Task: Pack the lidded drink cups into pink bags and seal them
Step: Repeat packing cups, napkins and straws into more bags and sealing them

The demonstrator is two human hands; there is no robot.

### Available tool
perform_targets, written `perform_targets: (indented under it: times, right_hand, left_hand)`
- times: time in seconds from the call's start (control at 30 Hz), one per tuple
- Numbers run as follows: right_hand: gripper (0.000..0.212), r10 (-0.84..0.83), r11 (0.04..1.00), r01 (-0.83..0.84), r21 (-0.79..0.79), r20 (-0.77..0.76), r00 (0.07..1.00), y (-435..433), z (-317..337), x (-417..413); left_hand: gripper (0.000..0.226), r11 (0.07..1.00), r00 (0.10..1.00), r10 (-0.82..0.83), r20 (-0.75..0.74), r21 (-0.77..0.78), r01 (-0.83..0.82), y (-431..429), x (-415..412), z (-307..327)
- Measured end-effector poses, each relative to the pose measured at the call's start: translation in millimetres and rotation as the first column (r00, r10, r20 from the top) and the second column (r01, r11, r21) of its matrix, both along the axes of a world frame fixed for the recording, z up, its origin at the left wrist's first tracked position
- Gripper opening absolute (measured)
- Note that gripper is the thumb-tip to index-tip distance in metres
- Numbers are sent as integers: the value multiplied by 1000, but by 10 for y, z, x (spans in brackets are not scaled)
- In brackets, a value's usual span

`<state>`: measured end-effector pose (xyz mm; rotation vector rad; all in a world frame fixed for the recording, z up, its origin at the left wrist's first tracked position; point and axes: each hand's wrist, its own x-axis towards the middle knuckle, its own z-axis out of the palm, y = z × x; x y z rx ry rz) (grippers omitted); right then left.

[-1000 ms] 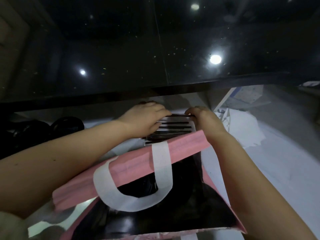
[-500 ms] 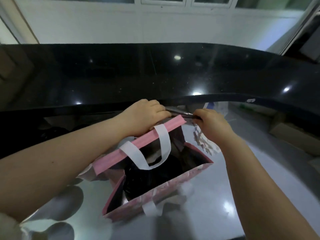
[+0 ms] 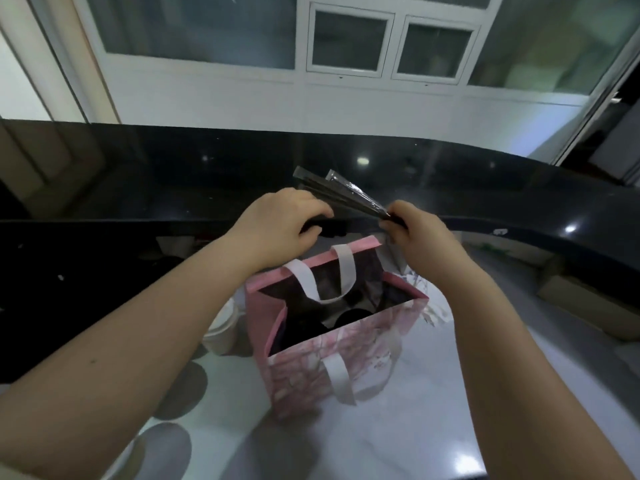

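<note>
the pink marbled paper bag with white ribbon handles stands open on the glossy white counter, dark cup lids inside; at its 12 o'clock the right hand pinches a fan of clear-wrapped dark straws; the left hand curls against them, grip unclear; a white paper cup stands at the bag's 9 o'clock

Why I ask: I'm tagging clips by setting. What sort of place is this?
Probably the serving side of a takeaway drinks shop: a raised glossy black counter fronts a white worktop, an open pink bag holds dark-lidded cups, and the right hand pinches what look like wrapped straws.
</note>
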<state>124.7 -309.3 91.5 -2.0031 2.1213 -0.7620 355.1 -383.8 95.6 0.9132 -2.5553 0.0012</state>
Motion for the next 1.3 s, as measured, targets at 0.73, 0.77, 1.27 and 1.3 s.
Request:
perform_targets:
  times: [0.73, 0.77, 1.27, 1.3]
  right_hand:
    - [22, 386, 836, -549, 30, 678, 625, 74, -352, 562]
    - [21, 399, 832, -555, -16, 711, 579, 80, -331, 551]
    - [19, 240, 913, -207, 351, -53, 969, -225, -590, 342]
    - [24, 243, 917, -182, 354, -136, 960, -235, -598, 329]
  left_hand:
    - [98, 863, 943, 332, 38, 391, -320, 838, 424, -647]
    - [104, 857, 945, 322, 59, 406, -318, 810, 419, -641]
    - [122, 742, 955, 285, -79, 649, -168, 636, 427, -614]
    - [122, 743, 951, 294, -91, 648, -167, 637, 428, -621]
